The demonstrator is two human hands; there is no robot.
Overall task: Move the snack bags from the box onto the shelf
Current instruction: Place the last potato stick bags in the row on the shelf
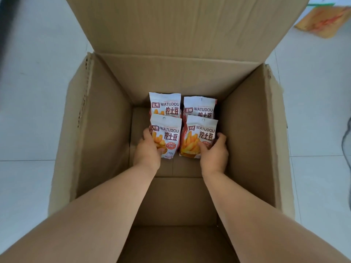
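Note:
Several white and orange snack bags printed WATUDOU stand in two rows at the bottom of a large open cardboard box (pixel 106 118). My left hand (pixel 148 150) grips the lower left edge of the front left bag (pixel 167 133). My right hand (pixel 214 150) grips the lower right edge of the front right bag (pixel 199 135). Behind them stand the back left bag (pixel 165 105) and the back right bag (pixel 199 108), partly hidden by the front ones. Both forearms reach down into the box. No shelf is in view.
The box sits on a pale tiled floor (pixel 34 111) with its far flap (pixel 180 25) standing up. An orange and yellow flat object (pixel 322 21) lies on the floor at the top right. A dark cable (pixel 345 141) shows at the right edge.

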